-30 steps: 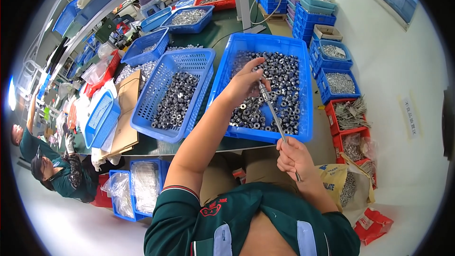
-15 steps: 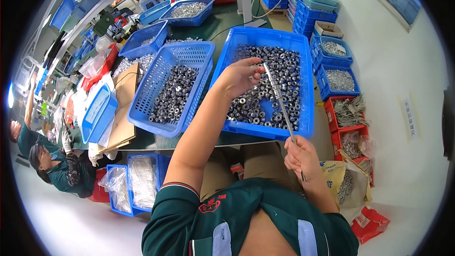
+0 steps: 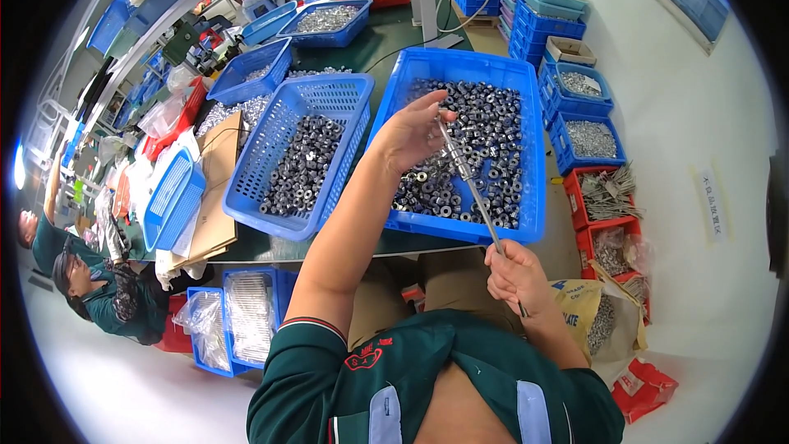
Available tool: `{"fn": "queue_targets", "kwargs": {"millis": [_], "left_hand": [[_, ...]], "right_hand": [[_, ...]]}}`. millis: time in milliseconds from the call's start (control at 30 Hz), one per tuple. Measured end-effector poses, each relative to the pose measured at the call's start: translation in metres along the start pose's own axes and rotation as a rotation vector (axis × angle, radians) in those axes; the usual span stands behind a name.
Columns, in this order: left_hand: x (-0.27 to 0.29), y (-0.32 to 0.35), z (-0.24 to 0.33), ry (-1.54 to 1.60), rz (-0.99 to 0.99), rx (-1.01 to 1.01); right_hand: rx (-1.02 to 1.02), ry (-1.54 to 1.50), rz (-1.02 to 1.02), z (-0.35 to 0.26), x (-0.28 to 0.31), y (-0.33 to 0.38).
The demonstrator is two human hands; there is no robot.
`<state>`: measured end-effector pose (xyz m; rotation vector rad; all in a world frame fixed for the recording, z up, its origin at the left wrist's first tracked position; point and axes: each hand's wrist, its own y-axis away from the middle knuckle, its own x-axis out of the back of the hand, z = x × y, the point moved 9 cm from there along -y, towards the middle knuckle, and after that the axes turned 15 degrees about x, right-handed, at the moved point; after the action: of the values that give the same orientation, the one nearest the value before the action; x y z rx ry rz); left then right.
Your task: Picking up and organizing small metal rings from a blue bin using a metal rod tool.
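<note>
A thin metal rod [image 3: 485, 212] slants above a deep blue bin. Its lower part is in my right hand [image 3: 519, 278], with the fingers wrapped round it and a short end showing below the fist. Several silver ring-shaped pieces [image 3: 462, 166] sit threaded on the rod's upper half. At the rod's top end is my left hand [image 3: 411, 136], its fingers bent about the tip; the thumb is mostly hidden. Under both hands, the blue bin [image 3: 536, 156] holds a loose layer of small dark and silver metal rings [image 3: 493, 111].
Left of the bin stands a blue perforated basket [image 3: 362, 115] of similar rings. Beyond it are cardboard [image 3: 218, 189] and more trays. Stacked blue crates [image 3: 567, 103] and red bins [image 3: 585, 238] line the right side. Two people [image 3: 90, 288] sit at far left.
My left hand has shifted slightly left and down with the rod's top end. The rod's lower end and my right hand have moved a little left, and the threaded pieces sit lower.
</note>
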<state>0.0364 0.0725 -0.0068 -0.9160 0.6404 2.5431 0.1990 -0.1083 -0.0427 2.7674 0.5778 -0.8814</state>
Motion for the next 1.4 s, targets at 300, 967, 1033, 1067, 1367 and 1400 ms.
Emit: {"fn": "queue_targets", "kwargs": {"millis": [300, 967, 1033, 1067, 1367, 1400], "left_hand": [[-0.011, 0.001, 0.003, -0.091, -0.142, 0.011], [0.024, -0.013, -0.007, 0.117, 0.059, 0.023], [0.023, -0.011, 0.001, 0.082, 0.027, -0.04], [0.024, -0.011, 0.003, 0.101, 0.032, -0.066], [-0.003, -0.002, 0.005, 0.159, -0.071, -0.054], [-0.002, -0.003, 0.005, 0.164, -0.078, -0.056]], "right_hand": [[-0.06, -0.095, -0.01, -0.008, -0.004, 0.005], [0.082, 0.091, 0.05, -0.009, -0.001, -0.014], [0.081, 0.117, 0.046, -0.011, 0.0, -0.008], [0.078, 0.119, 0.042, -0.01, 0.0, -0.006], [0.009, 0.048, 0.009, 0.003, 0.003, -0.002], [0.011, 0.051, 0.01, 0.003, 0.003, -0.002]]}}
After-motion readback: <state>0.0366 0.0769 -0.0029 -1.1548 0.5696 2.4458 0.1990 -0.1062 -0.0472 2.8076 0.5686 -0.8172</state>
